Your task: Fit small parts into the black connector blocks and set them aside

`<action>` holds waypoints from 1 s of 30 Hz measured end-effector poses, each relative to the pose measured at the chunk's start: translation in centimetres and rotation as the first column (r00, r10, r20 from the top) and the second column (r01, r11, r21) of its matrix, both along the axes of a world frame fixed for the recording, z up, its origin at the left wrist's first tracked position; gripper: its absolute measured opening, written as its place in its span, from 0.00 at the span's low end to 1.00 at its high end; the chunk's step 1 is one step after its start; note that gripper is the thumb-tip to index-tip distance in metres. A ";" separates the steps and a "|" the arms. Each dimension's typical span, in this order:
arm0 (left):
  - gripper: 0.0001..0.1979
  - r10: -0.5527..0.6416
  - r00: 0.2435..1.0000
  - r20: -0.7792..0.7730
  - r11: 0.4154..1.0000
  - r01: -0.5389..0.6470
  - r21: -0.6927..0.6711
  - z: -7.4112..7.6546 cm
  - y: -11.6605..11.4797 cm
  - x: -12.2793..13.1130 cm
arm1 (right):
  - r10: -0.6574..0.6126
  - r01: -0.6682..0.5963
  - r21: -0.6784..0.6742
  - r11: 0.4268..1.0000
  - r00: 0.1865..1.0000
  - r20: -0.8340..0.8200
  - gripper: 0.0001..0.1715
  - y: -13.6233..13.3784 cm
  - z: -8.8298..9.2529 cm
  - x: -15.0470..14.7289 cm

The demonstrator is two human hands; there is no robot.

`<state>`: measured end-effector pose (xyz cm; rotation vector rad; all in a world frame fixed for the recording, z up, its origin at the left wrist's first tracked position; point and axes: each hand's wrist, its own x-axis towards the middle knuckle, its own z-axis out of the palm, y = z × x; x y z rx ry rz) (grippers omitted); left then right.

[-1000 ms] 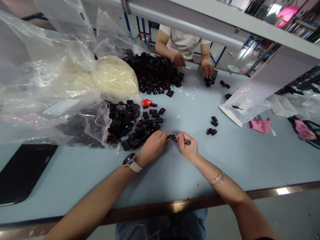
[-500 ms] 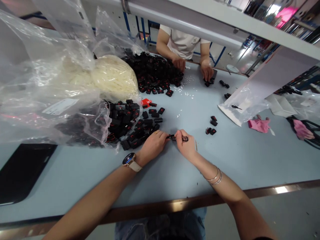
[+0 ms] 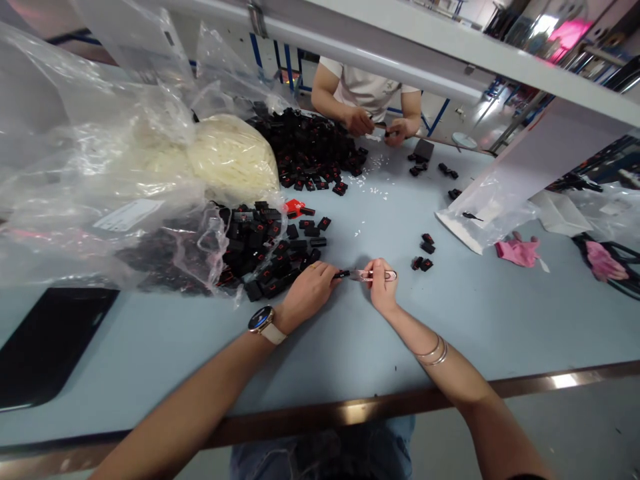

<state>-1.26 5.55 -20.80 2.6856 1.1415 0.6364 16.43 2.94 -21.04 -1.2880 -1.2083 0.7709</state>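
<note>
My left hand [image 3: 306,292], with a watch on the wrist, pinches a small black plastic part [image 3: 341,274] just above the light blue table [image 3: 350,340]. My right hand [image 3: 383,288] is closed on a slim metal tool like tweezers [image 3: 373,275], whose tip meets the black part. Just left of my left hand lies a heap of black parts with red marks [image 3: 267,247], spilling out of a clear plastic bag [image 3: 100,180]. A few finished-looking black parts [image 3: 424,253] lie to the right of my right hand.
A person across the table holds something in both hands [image 3: 373,125] beside a second big heap of black parts [image 3: 310,150]. A bag of white pieces [image 3: 233,157] lies at left, a black tray [image 3: 45,343] at the near left, pink gloves [image 3: 520,251] and clear bags at right.
My right hand has shifted slightly right and now shows the metal tool lengthwise against the part. The person opposite lifted both hands off the table and brought them together.
</note>
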 end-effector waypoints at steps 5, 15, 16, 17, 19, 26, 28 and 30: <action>0.10 0.018 1.000 -0.007 0.999 -0.018 0.035 0.0 -0.1 0.0 | -0.023 0.021 -0.043 0.999 0.998 -0.064 0.29 0.3 0.5 -0.1; 0.14 0.193 0.958 -0.211 0.974 -0.163 0.155 1.6 -0.1 -0.3 | -0.094 0.082 -0.095 0.992 0.988 -0.123 0.30 1.5 1.0 0.0; 0.14 0.227 0.953 -0.200 0.968 -0.198 0.156 1.7 -0.1 -0.3 | -0.097 0.084 -0.103 0.991 0.987 -0.129 0.30 1.5 1.0 -0.1; 0.15 0.252 0.950 -0.187 0.962 -0.224 0.155 1.8 0.0 -0.3 | -0.097 0.082 -0.110 0.991 0.986 -0.137 0.30 1.6 0.9 -0.1; 0.15 0.268 0.949 -0.169 0.958 -0.242 0.155 1.9 0.0 -0.3 | -0.090 0.072 -0.117 0.991 0.984 -0.151 0.29 1.7 0.9 -0.1; 0.13 0.237 0.951 -0.200 0.960 -0.197 0.199 1.6 0.2 -0.2 | -0.081 0.059 -0.133 0.989 0.983 -0.165 0.30 1.8 0.8 -0.2; 0.13 0.228 0.956 -0.186 0.964 -0.194 0.182 1.6 0.2 -0.2 | -0.068 0.046 -0.133 0.990 0.984 -0.163 0.30 1.8 0.6 -0.1; 0.12 0.236 0.957 -0.167 0.962 -0.206 0.180 1.5 0.3 -0.2 | -0.051 0.030 -0.132 0.991 0.986 -0.157 0.29 1.7 0.5 0.0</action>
